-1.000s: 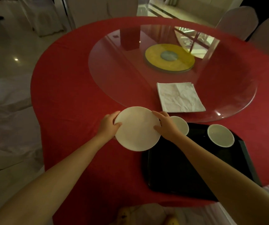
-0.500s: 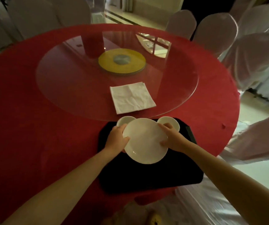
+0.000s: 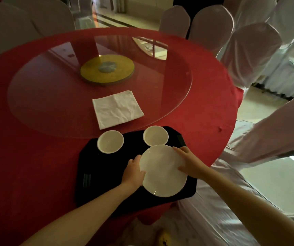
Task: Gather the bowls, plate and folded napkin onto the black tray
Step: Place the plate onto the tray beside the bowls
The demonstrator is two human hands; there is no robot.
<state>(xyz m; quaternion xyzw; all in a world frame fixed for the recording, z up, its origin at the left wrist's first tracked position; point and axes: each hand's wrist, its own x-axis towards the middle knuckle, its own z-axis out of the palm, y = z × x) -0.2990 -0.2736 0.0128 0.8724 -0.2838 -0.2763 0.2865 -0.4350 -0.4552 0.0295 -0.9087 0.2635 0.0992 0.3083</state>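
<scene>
A white round plate is over the right part of the black tray, tilted slightly. My left hand grips its left rim and my right hand grips its right rim. Two small white bowls stand at the tray's far edge: one at the left, one at the right, just beyond the plate. A folded white napkin lies on the glass turntable, off the tray.
The round table has a red cloth and a yellow disc at the turntable's centre. White-covered chairs crowd the right and far sides. The tray's near right corner overhangs the table edge.
Both hands carried the plate from the red cloth left of the tray onto the tray, then toward its right side. The view swung right.
</scene>
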